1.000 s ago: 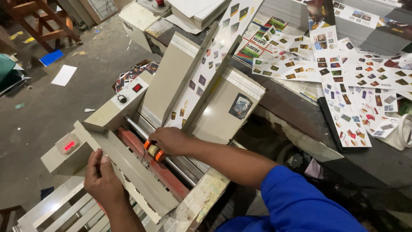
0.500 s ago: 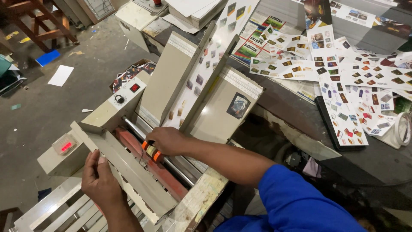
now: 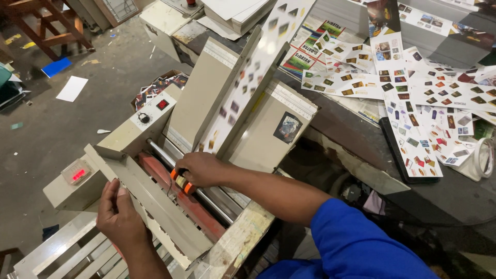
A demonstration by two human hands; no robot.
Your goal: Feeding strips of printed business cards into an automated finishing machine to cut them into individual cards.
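Note:
A beige paper-processing machine [image 3: 139, 132] stands in front of me with a slanted feed tray and a printed sheet [image 3: 256, 67] standing in it. My right hand [image 3: 199, 169] is closed on a small tool with an orange grip [image 3: 180, 181], held against the metal rollers [image 3: 165, 155] above a red bar [image 3: 178, 194]. My left hand [image 3: 119, 217] grips the raised beige cover flap [image 3: 155, 206] at its left edge, fingers curled over it. A small display with red digits [image 3: 76, 173] glows on the machine's left end.
A dark table [image 3: 449, 199] at right carries several printed sheets of small pictures [image 3: 413, 98]. A roll of tape [image 3: 483, 157] lies at its right edge. Paper stacks [image 3: 237, 10] sit behind the machine. A box of printed scraps [image 3: 157, 85], loose white and blue papers and a wooden stool [image 3: 46, 26] occupy the concrete floor at left.
My left hand has shifted slightly up along the cover flap. My right hand stays on the orange-handled tool at the rollers. The view has drifted a little.

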